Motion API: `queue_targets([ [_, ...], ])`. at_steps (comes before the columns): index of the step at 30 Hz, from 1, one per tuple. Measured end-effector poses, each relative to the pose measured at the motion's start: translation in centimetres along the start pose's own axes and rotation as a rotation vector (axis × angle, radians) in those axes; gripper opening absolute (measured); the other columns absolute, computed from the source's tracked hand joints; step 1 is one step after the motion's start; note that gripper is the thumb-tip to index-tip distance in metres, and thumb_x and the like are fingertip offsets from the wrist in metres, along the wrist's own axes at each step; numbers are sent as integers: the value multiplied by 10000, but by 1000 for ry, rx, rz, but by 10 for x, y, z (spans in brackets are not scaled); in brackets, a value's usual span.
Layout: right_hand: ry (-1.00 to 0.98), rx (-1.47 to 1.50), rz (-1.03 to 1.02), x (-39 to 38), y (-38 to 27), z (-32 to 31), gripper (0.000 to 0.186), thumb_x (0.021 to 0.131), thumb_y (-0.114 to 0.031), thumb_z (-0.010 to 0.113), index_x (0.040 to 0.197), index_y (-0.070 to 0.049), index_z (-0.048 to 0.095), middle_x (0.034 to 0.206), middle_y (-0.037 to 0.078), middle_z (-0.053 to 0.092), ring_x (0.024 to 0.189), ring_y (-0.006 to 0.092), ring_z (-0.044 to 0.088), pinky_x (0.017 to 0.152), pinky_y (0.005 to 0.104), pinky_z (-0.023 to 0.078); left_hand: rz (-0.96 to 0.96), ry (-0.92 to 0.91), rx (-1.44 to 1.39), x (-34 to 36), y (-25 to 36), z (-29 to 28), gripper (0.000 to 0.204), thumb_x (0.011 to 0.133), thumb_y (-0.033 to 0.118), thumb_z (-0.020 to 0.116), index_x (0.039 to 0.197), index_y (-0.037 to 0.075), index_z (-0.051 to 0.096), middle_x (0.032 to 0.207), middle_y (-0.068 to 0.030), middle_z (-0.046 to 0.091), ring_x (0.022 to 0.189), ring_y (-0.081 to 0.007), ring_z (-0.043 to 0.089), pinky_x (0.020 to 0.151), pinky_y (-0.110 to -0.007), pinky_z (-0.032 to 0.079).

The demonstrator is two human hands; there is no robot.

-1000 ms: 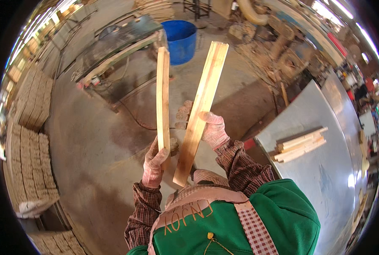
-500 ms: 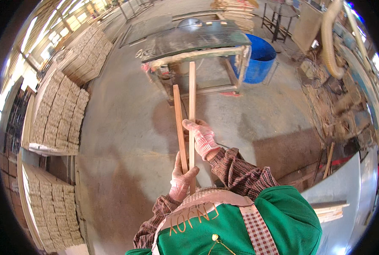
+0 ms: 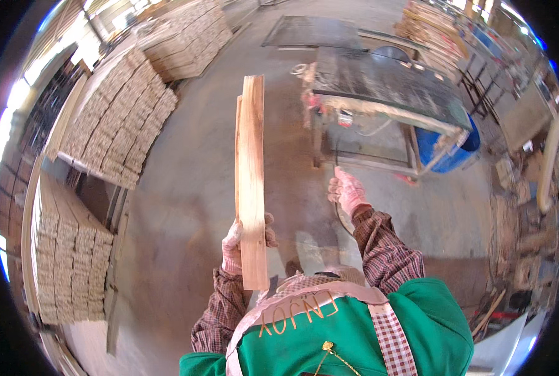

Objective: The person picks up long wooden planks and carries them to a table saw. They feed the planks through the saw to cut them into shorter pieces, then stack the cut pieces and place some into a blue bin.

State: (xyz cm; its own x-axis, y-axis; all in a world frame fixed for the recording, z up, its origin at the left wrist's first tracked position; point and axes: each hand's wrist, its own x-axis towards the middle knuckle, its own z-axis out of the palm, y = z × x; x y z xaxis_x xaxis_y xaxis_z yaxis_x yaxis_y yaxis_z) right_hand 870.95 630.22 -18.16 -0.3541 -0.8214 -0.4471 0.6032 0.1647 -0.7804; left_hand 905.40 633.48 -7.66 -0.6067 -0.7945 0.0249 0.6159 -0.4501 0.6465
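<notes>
Two pale wooden strips stand together in my left hand (image 3: 232,248), which wears a light, pinkish work glove. The front wooden strip (image 3: 253,175) turns its broad face up and hides most of the second strip (image 3: 238,156), whose edge shows along its left side. My fingers wrap round both near their lower end. Off to the right, apart from the wood, my gloved right hand (image 3: 349,192) has its fingers curled in and its thumb pointing up. Whether anything is inside those fingers cannot be made out.
Ahead to the right stands a dark-topped saw table (image 3: 386,81), with a blue barrel (image 3: 445,153) behind its right end. Tall stacks of wooden strips (image 3: 113,113) line the left side. More timber (image 3: 426,28) is piled at the back. A ribbed hose (image 3: 552,166) hangs at far right.
My right hand has let go of the wood and moved right. The strips have turned broad side up and come together in my left hand. The view has swung left, shifting the saw table rightward.
</notes>
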Motion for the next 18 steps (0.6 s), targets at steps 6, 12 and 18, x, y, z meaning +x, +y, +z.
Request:
queue_targets([
  [6,132,73,43,101,-3,21,639,899,-517,735,1291,-57,527,1183,158,615,1017,379,616,862,627,505,15,-131,-70,42,55,-61,778,896,442,713,1452,-29,440,1260,-233,569,895,-318,714,832,-467,633],
  [12,260,224,83,208,-28,29,799,881,-535,743,1408,-25,425,1391,198,516,1219,440,533,979,667,431,-59,-20,-321,105,85,-100,813,903,450,728,1458,-53,412,1284,-227,549,933,-312,687,693,-448,582],
  [18,385,440,59,321,-42,15,1022,849,-539,766,1585,-56,245,1531,171,379,1359,398,419,1072,643,387,-115,-9,-215,202,127,-134,873,851,411,758,1460,-88,383,1283,-258,549,935,-322,681,632,-417,545],
])
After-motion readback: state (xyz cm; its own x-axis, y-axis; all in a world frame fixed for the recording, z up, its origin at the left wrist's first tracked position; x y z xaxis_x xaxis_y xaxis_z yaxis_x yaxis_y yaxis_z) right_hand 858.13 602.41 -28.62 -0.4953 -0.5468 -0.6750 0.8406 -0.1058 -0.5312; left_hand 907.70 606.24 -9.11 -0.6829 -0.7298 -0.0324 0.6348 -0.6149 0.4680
